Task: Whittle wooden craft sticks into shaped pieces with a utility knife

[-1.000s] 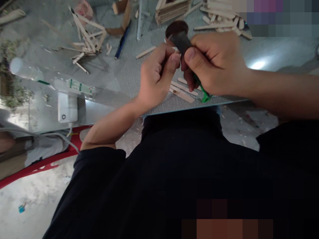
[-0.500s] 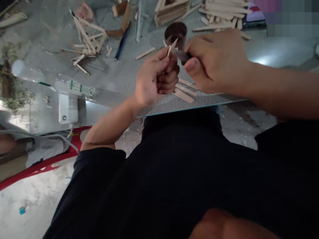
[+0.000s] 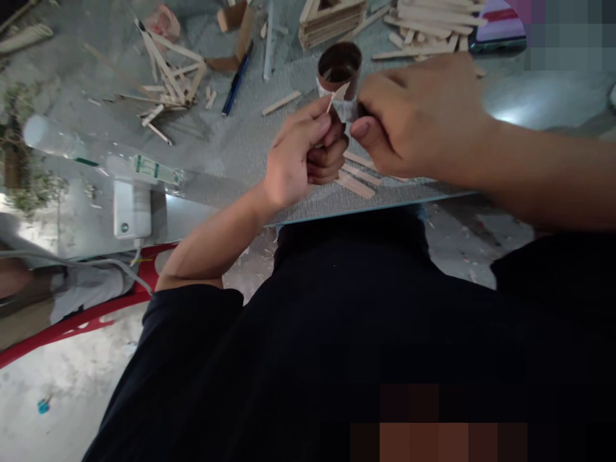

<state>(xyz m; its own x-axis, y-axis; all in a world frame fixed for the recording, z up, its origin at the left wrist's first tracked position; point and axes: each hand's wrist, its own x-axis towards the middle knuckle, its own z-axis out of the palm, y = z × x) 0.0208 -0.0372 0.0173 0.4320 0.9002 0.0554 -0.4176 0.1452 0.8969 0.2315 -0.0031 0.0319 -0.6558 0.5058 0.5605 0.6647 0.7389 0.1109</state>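
Note:
My left hand (image 3: 305,151) is closed round a thin wooden craft stick (image 3: 341,92), whose pointed end sticks up past the thumb and forefinger. My right hand (image 3: 414,122), also closed, is just to the right with its thumb pointing at the left hand. It grips a small knife that is mostly hidden now; the earlier frame shows its dark handle and blade. Behind the fingertips stands a brown cup (image 3: 339,64) with a pale lower part. Several flat craft sticks (image 3: 356,184) lie beneath the hands near the table edge.
A pile of craft sticks (image 3: 433,22) and a triangular stack of sticks (image 3: 332,22) lie at the back. Leftward are a blue pen (image 3: 237,78), a loose stick frame (image 3: 176,77), a plastic bottle (image 3: 103,154) and a white power bank (image 3: 131,208) with a cable.
My right hand has shifted slightly left, and the knife's blade has gone from view. My left hand and the stick tip have moved slightly down and right, uncovering more of the cup.

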